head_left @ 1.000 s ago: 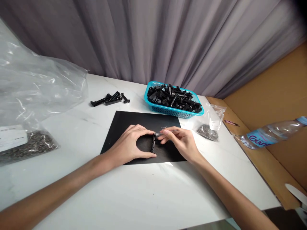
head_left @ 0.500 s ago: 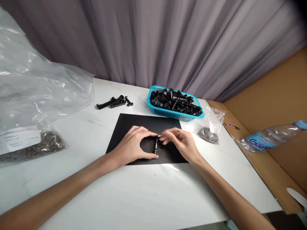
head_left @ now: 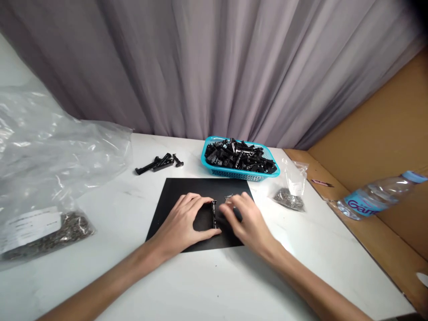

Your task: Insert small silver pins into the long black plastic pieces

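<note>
A slim black plastic part (head_left: 214, 215) stands lengthwise on the black mat (head_left: 174, 189). My left hand (head_left: 182, 223) grips it end to end, index finger at the far end and thumb at the near end. Just to its right, my right hand (head_left: 249, 223) hovers over the mat with bent fingers, smeared by motion. Whether anything is in those fingers cannot be made out. Beside the fingertips lies a small heap of shiny metal bits (head_left: 228, 197), partly hidden by my right hand.
Behind the mat stands a blue basket (head_left: 240, 173) full of black parts. Several loose black parts (head_left: 160, 163) lie left of it. Bags of small metal pieces sit at left (head_left: 75, 227) and right (head_left: 289, 198). A plastic bottle (head_left: 377, 196) lies near the cardboard wall (head_left: 377, 120).
My right hand has drawn back from the black part toward the metal bits; the thin tool seen in it before no longer shows. My left hand keeps its grip. The view has tilted up.
</note>
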The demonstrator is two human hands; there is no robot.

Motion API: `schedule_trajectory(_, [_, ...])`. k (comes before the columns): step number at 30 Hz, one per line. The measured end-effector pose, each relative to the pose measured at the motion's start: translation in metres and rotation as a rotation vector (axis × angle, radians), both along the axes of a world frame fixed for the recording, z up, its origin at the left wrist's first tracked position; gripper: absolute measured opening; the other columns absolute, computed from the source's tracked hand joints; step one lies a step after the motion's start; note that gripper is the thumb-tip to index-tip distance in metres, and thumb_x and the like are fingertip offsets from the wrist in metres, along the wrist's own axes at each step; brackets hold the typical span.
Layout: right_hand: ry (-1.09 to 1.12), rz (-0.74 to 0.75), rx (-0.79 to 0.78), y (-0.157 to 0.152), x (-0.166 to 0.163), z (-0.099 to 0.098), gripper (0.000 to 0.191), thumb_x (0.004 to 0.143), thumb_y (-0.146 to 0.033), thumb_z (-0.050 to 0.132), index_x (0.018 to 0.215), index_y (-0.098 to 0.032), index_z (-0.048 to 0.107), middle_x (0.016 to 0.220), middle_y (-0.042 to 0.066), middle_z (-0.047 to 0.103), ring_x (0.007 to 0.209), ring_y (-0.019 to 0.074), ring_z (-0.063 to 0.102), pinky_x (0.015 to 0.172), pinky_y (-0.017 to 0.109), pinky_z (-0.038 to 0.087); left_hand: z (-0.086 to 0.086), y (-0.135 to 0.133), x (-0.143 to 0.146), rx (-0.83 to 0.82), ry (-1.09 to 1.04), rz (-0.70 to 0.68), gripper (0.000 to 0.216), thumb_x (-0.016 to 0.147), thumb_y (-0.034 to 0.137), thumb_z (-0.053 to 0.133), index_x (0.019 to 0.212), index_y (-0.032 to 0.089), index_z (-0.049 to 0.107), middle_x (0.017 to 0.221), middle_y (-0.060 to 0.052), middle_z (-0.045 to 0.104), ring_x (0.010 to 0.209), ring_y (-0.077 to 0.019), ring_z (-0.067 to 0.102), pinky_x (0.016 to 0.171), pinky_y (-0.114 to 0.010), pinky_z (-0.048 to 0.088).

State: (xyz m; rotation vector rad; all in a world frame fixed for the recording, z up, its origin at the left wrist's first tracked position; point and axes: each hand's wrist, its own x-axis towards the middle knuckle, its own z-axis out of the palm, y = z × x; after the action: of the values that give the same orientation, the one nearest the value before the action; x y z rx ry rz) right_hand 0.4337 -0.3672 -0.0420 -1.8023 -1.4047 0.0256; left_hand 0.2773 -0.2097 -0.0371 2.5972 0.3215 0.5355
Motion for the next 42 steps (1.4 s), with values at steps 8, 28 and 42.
schedule_trajectory(8, [0.027,-0.034,0.021,0.013,-0.025,-0.007,0.015,0.094,-0.036,0.068,0.104,-0.028,0.077,0.086,0.001,0.078,0.085,0.0288,0.068,0.077,0.044,0.058,-0.004,-0.002,-0.004,0.160,-0.163,0.037,0.051,0.079,0.024,0.079,0.125,0.025,0.059,0.118,-0.006,0.069,0.112,-0.0296,0.063,0.097,-0.044,0.051])
schedule_trajectory(28, [-0.475,-0.303,0.229,0.028,0.089,0.033,0.036,0.107,-0.038,0.046,0.095,-0.020,0.074,0.097,0.011,0.071,0.092,0.0266,0.063,0.083,0.039,0.048,-0.009,0.129,-0.033,0.421,-0.135,0.445,0.037,0.096,0.033,0.056,0.129,0.016,0.061,0.141,-0.018,0.062,0.131,-0.0376,0.054,0.112,-0.053,0.040])
schedule_trajectory(42, [-0.447,-0.116,0.220,0.006,0.046,-0.008,0.023,0.106,-0.023,0.051,0.085,-0.021,0.061,0.089,0.006,0.064,0.081,0.0211,0.057,0.074,0.035,0.046,-0.023,0.139,-0.031,0.436,-0.014,0.486,0.049,0.101,0.045,0.049,0.144,0.023,0.056,0.153,-0.015,0.054,0.138,-0.0364,0.051,0.114,-0.054,0.039])
